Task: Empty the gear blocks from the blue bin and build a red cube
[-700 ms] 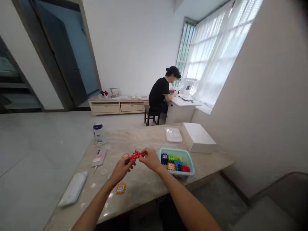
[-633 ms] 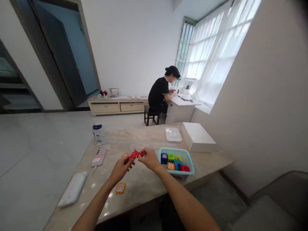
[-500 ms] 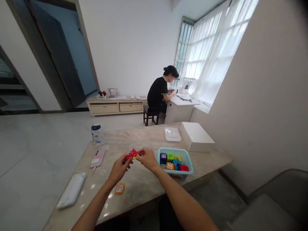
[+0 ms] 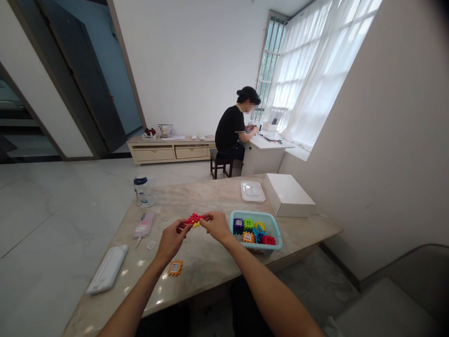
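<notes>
Between my two hands, above the table, are red interlocking block pieces (image 4: 194, 218) with a bit of yellow showing at the lower edge. My left hand (image 4: 171, 241) pinches them from the left, and my right hand (image 4: 216, 228) grips their right side. My fingertips hide part of the pieces. An orange toothed block piece (image 4: 175, 268) with a white window pattern lies flat on the table, nearer to me. To the right of my right hand stands a light blue basket (image 4: 277, 234) holding purple, green, yellow, blue, orange and red block pieces.
A small white patterned square (image 4: 151, 245), a phone (image 4: 143, 225), a white packet (image 4: 108, 270) and a water bottle (image 4: 143, 191) line the table's left side. Behind the basket are a clear plastic lid (image 4: 252, 191) and a white box (image 4: 289, 194). Farther off, a person (image 4: 231, 128) sits at a desk.
The red pieces have turned slightly in my hands, with more yellow showing below. The camera's view has tilted a little. The basket and orange piece stay where they were on the table.
</notes>
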The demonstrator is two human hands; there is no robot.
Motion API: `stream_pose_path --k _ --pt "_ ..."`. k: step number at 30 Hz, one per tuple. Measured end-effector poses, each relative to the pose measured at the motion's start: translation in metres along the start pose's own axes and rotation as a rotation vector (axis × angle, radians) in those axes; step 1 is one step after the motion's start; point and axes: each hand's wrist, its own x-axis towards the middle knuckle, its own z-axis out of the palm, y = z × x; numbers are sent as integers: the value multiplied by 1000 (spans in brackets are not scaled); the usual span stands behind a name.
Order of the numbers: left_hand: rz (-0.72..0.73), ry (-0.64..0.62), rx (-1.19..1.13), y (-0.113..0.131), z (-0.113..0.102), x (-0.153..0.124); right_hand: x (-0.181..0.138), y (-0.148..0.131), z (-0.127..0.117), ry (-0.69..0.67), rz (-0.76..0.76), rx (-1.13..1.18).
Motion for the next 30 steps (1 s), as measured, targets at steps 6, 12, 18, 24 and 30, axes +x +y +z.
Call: stream_pose_path --k 6,12,18,24,30 --pt "27 -8 32 -4 8 -1 -4 7 -8 -53 -31 -117" --pt "27 -13 -27 3 11 -5 -5 9 -14 -71 -45 -103" --pt "41 4 -36 14 6 -5 -5 10 -10 -26 -94 -140" --pt "50 5 22 8 -2 7 -1 7 -12 -17 -141 -207" --pt "64 -37 -15 7 -4 7 -3 7 -11 11 -129 -255"
